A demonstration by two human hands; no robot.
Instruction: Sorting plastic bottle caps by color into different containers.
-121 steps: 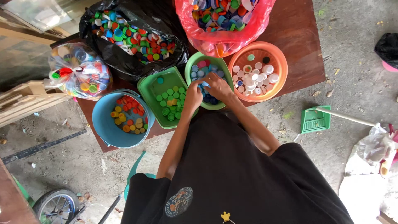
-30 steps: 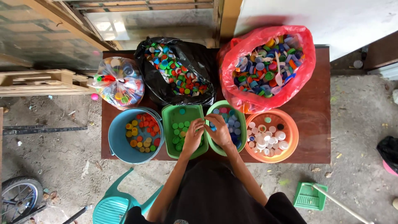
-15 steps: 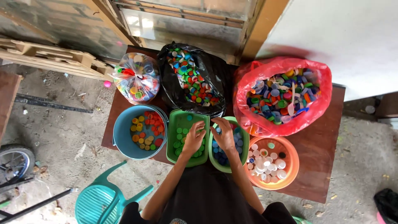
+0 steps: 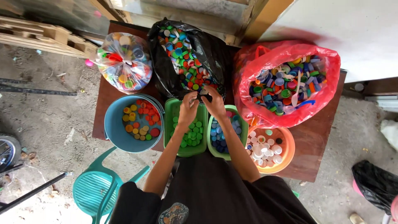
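**Both hands at the edge of the black bag of caps**

The left hand (image 4: 188, 108) and the right hand (image 4: 214, 101) meet at the near edge of the black bag (image 4: 166, 76), just above the green tub (image 4: 170, 108). The left hand's fingers are curled in, and its grip looks pinched on something small, though what it holds is too small to tell. The right hand's fingers are bent over the bag's rim; whether its grip is closed on anything cannot be told.

The black bag stands open on the brown table (image 4: 321, 137) and is full of mixed bottle caps (image 4: 182, 54). The green tub just below the hands holds green caps. To its right, touching it, a light green bowl (image 4: 244, 132) holds blue caps, and beyond that an orange bowl (image 4: 288, 153) holds white caps. Left of the green tub, a blue bucket (image 4: 112, 124) holds red, orange and yellow caps.

At the back right of the table an open red bag (image 4: 257, 74) holds mostly blue caps. At the back left lies a tied clear bag (image 4: 124, 62) of mixed caps. A teal plastic chair (image 4: 93, 193) stands on the ground at the near left.
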